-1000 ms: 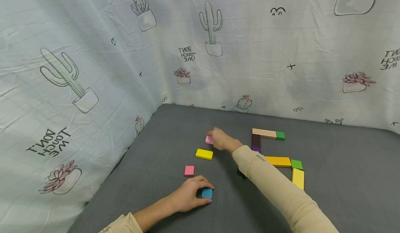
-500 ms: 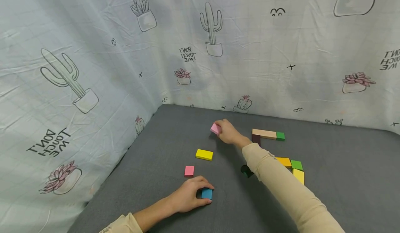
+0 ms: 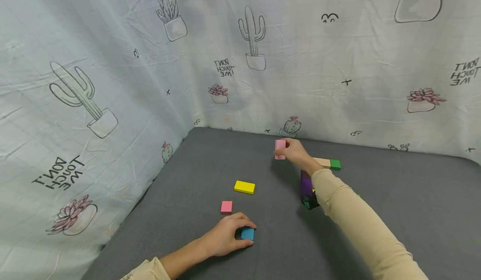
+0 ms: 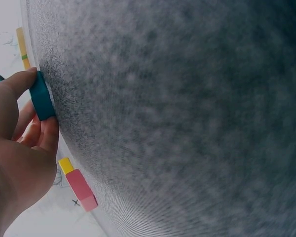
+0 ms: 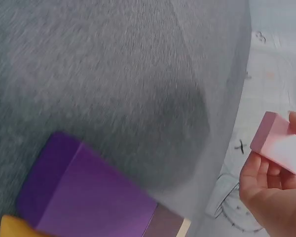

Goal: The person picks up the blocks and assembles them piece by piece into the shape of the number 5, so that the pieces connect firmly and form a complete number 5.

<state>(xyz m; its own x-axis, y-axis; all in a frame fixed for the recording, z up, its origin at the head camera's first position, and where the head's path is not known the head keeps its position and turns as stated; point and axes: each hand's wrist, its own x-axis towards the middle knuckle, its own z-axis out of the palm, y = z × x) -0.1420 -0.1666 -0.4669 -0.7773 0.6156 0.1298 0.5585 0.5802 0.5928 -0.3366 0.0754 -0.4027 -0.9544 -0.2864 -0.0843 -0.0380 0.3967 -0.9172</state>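
My right hand (image 3: 298, 152) grips a light pink block (image 3: 280, 149), raised off the table near the back; the same pink block (image 5: 281, 143) shows between thumb and fingers in the right wrist view. At the front, my left hand (image 3: 228, 235) holds a blue block (image 3: 247, 233) between thumb and fingers, down on the grey table. In the left wrist view this blue block (image 4: 42, 96) has the thumb at one end and fingers at the other. A darker pink block (image 3: 226, 207) and a yellow block (image 3: 244, 187) lie just beyond the left hand.
Right of centre lies a row of joined blocks, partly behind my right forearm: a tan block (image 3: 322, 162), a green block (image 3: 335, 165) and a purple block (image 3: 306, 187). A patterned cloth (image 3: 315, 75) hangs behind the grey table (image 3: 210, 159).
The right hand has lifted the light pink block off the table, turned it and carried it right and toward the back. My left hand stays in place on the blue block.
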